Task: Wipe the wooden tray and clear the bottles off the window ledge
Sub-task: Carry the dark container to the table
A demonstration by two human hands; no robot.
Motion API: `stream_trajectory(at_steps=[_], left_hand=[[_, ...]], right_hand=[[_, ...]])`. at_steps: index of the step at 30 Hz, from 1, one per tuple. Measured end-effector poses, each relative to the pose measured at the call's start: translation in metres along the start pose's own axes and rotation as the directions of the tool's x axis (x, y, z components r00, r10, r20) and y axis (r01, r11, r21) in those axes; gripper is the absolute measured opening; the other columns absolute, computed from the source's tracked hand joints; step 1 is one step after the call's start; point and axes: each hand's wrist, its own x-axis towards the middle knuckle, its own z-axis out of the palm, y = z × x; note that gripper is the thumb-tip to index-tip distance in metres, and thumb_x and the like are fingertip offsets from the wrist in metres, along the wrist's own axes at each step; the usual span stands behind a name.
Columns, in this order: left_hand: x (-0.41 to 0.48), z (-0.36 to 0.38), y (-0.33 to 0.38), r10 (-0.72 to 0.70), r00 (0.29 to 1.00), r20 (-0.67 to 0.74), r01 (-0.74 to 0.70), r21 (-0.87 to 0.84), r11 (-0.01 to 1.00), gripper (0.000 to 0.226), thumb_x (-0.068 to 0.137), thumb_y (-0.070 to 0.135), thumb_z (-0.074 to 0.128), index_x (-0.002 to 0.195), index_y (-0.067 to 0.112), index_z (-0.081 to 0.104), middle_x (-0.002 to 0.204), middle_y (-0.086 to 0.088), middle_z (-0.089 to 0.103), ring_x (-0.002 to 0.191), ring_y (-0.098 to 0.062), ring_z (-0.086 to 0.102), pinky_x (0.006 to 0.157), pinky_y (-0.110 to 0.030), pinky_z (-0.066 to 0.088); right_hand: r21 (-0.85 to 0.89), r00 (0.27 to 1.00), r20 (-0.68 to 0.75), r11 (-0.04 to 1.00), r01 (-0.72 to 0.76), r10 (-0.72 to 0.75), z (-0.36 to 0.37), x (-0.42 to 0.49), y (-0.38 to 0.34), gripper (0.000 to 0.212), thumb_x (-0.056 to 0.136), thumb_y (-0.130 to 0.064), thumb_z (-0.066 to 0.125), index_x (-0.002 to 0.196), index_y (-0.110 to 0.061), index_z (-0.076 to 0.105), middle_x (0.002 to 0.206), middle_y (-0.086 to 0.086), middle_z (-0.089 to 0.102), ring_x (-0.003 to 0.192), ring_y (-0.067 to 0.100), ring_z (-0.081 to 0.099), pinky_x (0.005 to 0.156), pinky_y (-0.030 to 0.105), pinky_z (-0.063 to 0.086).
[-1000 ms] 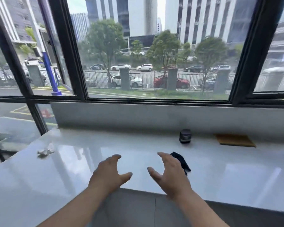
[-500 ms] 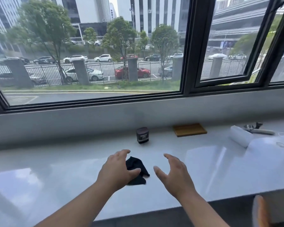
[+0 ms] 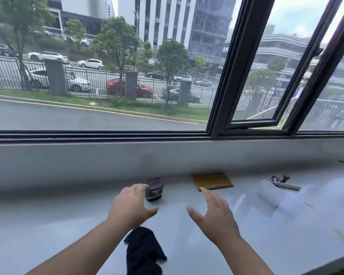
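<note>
A flat wooden tray [image 3: 212, 181] lies on the white window ledge [image 3: 48, 225] against the back wall. A small dark jar [image 3: 155, 189] stands to its left. A dark cloth [image 3: 143, 253] lies crumpled near the ledge's front edge, between my forearms. My left hand [image 3: 130, 208] hovers open over the ledge, its fingertips just left of the jar. My right hand [image 3: 213, 213] is open too, with its fingertips just short of the tray's near left corner. Neither hand holds anything.
A white paper roll [image 3: 269, 195] lies right of the tray, with a metal tool [image 3: 284, 183] behind it. The black window frame [image 3: 218, 108] rises above the back wall, and a sash at the right stands ajar.
Both hands have reached forward past the cloth toward the jar and tray. The view has moved closer and shifted right, so the cloth now sits nearer than the hands.
</note>
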Motion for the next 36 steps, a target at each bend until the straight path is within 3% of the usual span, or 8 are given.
stream_trajectory(at_steps=[4, 8, 12, 18, 23, 27, 31, 36], left_hand=[[0.021, 0.022, -0.012, 0.006, 0.998, 0.068, -0.015, 0.126, 0.992, 0.094, 0.076, 0.08, 0.053, 0.157, 0.036, 0.036, 0.165, 0.009, 0.035, 0.151, -0.018, 0.029, 0.122, -0.041, 0.025], [0.051, 0.04, -0.031, -0.048, 0.99, 0.133, 0.03, 0.139, 0.99, 0.095, 0.077, 0.078, 0.053, 0.159, 0.036, 0.033, 0.169, 0.007, 0.029, 0.155, -0.019, 0.023, 0.125, -0.045, 0.02], [0.094, 0.054, -0.044, -0.122, 0.985, 0.119, 0.106, 0.138, 0.985, 0.094, 0.077, 0.078, 0.054, 0.158, 0.034, 0.034, 0.169, 0.007, 0.029, 0.154, -0.019, 0.024, 0.125, -0.041, 0.023], [0.176, 0.103, -0.042, -0.232, 0.956, 0.178, 0.197, 0.196, 0.961, 0.093, 0.08, 0.075, 0.059, 0.158, 0.032, 0.035, 0.171, 0.004, 0.026, 0.155, -0.021, 0.024, 0.124, -0.042, 0.026], [0.257, 0.174, -0.039, -0.225, 0.954, 0.2, 0.19, 0.18, 0.965, 0.097, 0.073, 0.07, 0.074, 0.156, 0.033, 0.038, 0.169, 0.001, 0.03, 0.149, -0.029, 0.035, 0.115, -0.044, 0.037], [0.294, 0.216, -0.039, -0.232, 0.948, 0.216, 0.216, 0.095, 0.972, 0.1, 0.07, 0.057, 0.081, 0.156, 0.033, 0.036, 0.163, 0.001, 0.038, 0.138, -0.031, 0.046, 0.104, -0.041, 0.046], [0.304, 0.22, -0.044, -0.275, 0.947, 0.163, 0.275, 0.025, 0.961, 0.08, 0.066, 0.06, 0.081, 0.136, 0.036, 0.051, 0.124, 0.009, 0.061, 0.108, -0.019, 0.059, 0.076, -0.033, 0.045], [0.277, 0.184, -0.06, -0.351, 0.932, 0.089, 0.352, -0.004, 0.936, 0.076, 0.062, 0.066, 0.077, 0.128, 0.04, 0.051, 0.114, 0.016, 0.058, 0.103, -0.012, 0.058, 0.072, -0.031, 0.047]], right_hand=[[-0.141, 0.996, 0.085, 0.99, 0.003, 0.009, 0.035, 0.018, -0.001, 0.095, 0.078, -0.085, 0.031, 0.159, -0.034, 0.03, 0.165, -0.009, 0.032, 0.156, 0.027, 0.016, 0.127, 0.049, 0.015], [-0.167, 0.986, 0.163, 0.986, -0.012, 0.04, 0.061, 0.059, 0.008, 0.097, 0.076, -0.085, 0.03, 0.159, -0.033, 0.031, 0.165, -0.008, 0.034, 0.156, 0.027, 0.018, 0.126, 0.048, 0.017], [-0.094, 0.985, 0.17, 0.996, 0.011, 0.005, 0.091, 0.119, 0.015, 0.094, 0.076, -0.083, 0.032, 0.155, -0.032, 0.038, 0.159, -0.008, 0.041, 0.15, 0.022, 0.027, 0.122, 0.041, 0.026], [0.014, 0.923, 0.384, 1.0, 0.024, -0.027, 0.175, 0.207, 0.037, 0.083, 0.087, -0.073, 0.045, 0.157, -0.029, 0.036, 0.162, -0.005, 0.039, 0.151, 0.022, 0.027, 0.121, 0.041, 0.031], [0.2, 0.87, 0.492, 0.968, -0.154, 0.037, 0.254, 0.277, 0.055, 0.068, 0.094, -0.057, 0.056, 0.153, -0.027, 0.042, 0.157, 0.002, 0.047, 0.141, 0.027, 0.044, 0.109, 0.04, 0.042], [0.37, 0.812, 0.579, 0.865, -0.338, 0.07, 0.294, 0.308, 0.048, 0.067, 0.097, -0.053, 0.052, 0.158, -0.03, 0.035, 0.161, 0.004, 0.043, 0.143, 0.023, 0.047, 0.112, 0.038, 0.041], [0.485, 0.696, 0.709, 0.64, -0.596, 0.11, 0.302, 0.313, 0.035, 0.072, 0.089, -0.05, 0.048, 0.158, -0.036, 0.034, 0.154, -0.002, 0.053, 0.135, 0.019, 0.053, 0.11, 0.037, 0.044], [0.512, 0.582, 0.81, 0.388, -0.766, 0.079, 0.3, 0.301, -0.001, 0.079, 0.075, -0.045, 0.056, 0.152, -0.039, 0.039, 0.138, -0.001, 0.065, 0.125, 0.024, 0.063, 0.111, 0.048, 0.048]])
